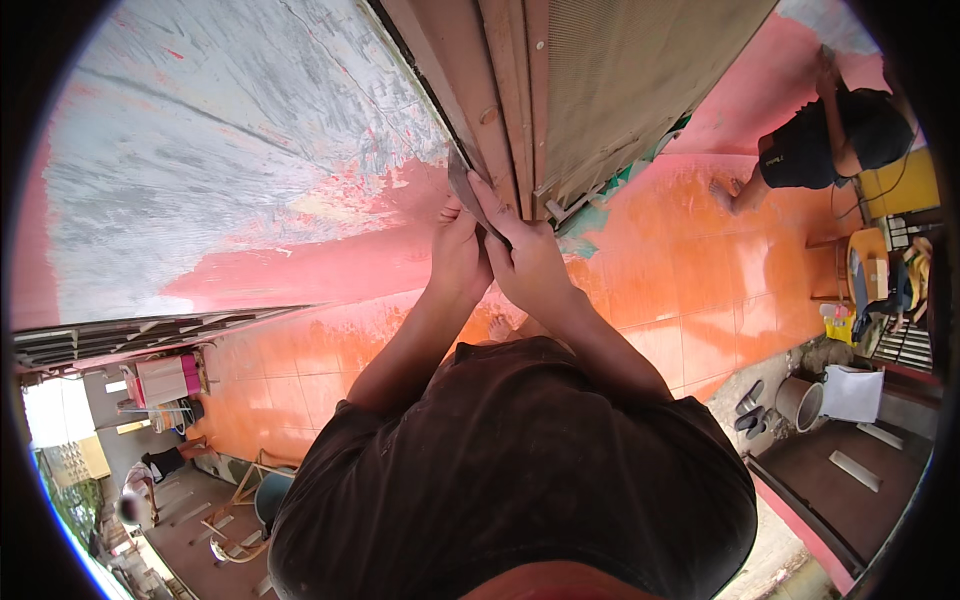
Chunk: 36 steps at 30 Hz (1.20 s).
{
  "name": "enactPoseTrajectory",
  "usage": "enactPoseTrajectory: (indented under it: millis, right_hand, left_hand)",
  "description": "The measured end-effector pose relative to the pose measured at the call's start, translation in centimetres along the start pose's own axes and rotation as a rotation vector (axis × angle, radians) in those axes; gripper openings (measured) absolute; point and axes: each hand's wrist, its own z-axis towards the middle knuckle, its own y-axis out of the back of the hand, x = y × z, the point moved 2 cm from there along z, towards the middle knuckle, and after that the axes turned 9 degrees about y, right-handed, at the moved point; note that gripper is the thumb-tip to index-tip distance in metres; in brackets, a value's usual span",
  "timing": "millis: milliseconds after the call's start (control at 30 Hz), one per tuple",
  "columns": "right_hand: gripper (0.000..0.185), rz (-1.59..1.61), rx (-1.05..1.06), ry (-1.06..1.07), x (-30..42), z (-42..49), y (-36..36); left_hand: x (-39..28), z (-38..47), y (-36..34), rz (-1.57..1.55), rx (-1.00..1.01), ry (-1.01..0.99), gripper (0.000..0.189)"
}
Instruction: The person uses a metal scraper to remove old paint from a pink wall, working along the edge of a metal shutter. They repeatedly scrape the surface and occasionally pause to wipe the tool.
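A flat metal scraper stands against the wall, its tip at the seam beside a brown door frame. My right hand grips it, with the index finger stretched along the blade. Close against it, my left hand has its fingers curled at the blade's left side, and the two hands meet around the tool. The handle is mostly hidden between them. Grey-white patches and scraped pink paint cover the wall to the left of the frame.
A mesh screen panel adjoins the frame on the right. Glossy orange tiles lie below. At the far right, a person in dark clothes is at the pink wall. Another person is at lower left, near a wooden frame. Slippers and a bucket stand lower right.
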Motion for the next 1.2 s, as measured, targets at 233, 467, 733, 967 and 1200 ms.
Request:
enactPoseTrajectory:
  millis: [233, 467, 733, 967, 1200]
  right_hand:
    - [0.067, -0.041, 0.095, -0.110, 1.8, 1.1, 0.7]
    - [0.066, 0.097, 0.108, -0.218, 2.6, 2.0, 1.0]
    - [0.066, -0.054, 0.080, -0.060, 1.8, 1.8, 1.2]
    - [0.067, 0.070, 0.103, -0.207, 2.6, 1.9, 1.1]
    - [0.066, 0.020, 0.105, -0.132, 3.2, 3.3, 1.5]
  left_hand:
    - [-1.1, 0.1, -0.6, -0.015, 0.114, -0.029, 0.012]
    - [-1.5, -0.9, -1.6, -0.001, -0.048, 0.039, 0.014]
    - [-1.4, -0.4, -1.6, -0.027, 0.096, 0.042, 0.017]
    - [-1.1, -0.5, -1.1, -0.025, 0.110, 0.036, 0.017]
    - [-2.7, 0.1, -2.2, -0.026, 0.168, 0.020, 0.017]
